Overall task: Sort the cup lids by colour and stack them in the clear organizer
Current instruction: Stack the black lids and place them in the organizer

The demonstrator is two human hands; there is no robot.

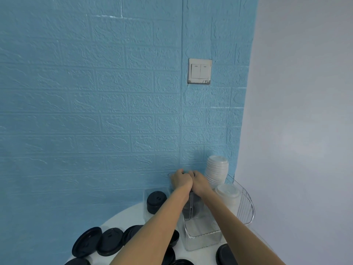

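Both hands, left hand [180,179] and right hand [198,181], clench something dark over the clear organizer [202,236] at the table's far edge; pressing hard could tip it.

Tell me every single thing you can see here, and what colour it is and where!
black lids: many, count unclear, black, loose on the table's near left and front edge
black lid stack: one, black, left of the organizer
white lid stacks: two, white, at the organizer's right side
clear organizer: one, see-through, middle of the table
table: one, white, bottom of view
wall: blue brick pattern, behind the table
light switch: one, white, on the wall
left hand: fingers curled at the organizer's far end
right hand: fingers curled, touching the left hand
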